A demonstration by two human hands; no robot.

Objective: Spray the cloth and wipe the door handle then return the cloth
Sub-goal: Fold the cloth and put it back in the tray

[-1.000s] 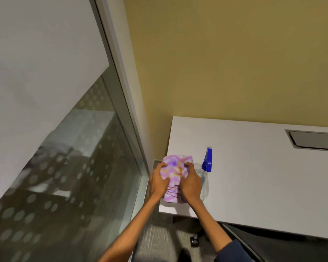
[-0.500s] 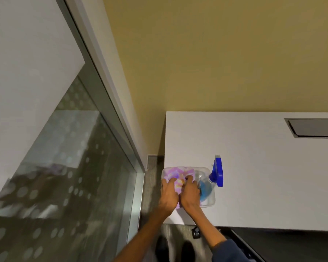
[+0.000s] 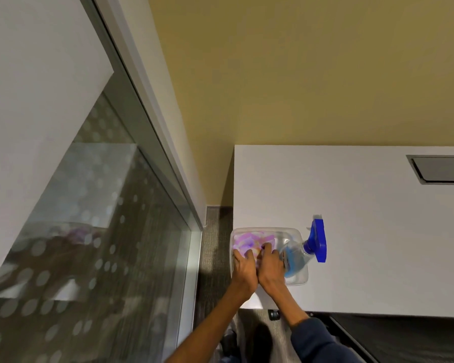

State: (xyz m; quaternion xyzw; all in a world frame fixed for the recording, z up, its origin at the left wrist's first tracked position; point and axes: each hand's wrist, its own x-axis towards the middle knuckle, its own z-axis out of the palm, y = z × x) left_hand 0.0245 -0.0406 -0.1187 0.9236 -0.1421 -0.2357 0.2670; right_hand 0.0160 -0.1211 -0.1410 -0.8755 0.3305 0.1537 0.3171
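Step in hand, by my reading: return of cloth (image 3: pixel 248 241) to the clear tub (image 3: pixel 296 280) at the desk's (image 3: pixel 377 231) near-left corner; best done by pressing the folds flat below the rim and keeping clear of the spray bottle (image 3: pixel 303 258) leaning in the tub's right side (its blue head overhangs the rim). Left hand (image 3: pixel 244 271) and right hand (image 3: pixel 271 267) sit side by side, wrists touching, palms down, fingers spread on the cloth. Neither closes round it, more a press than a grasp.
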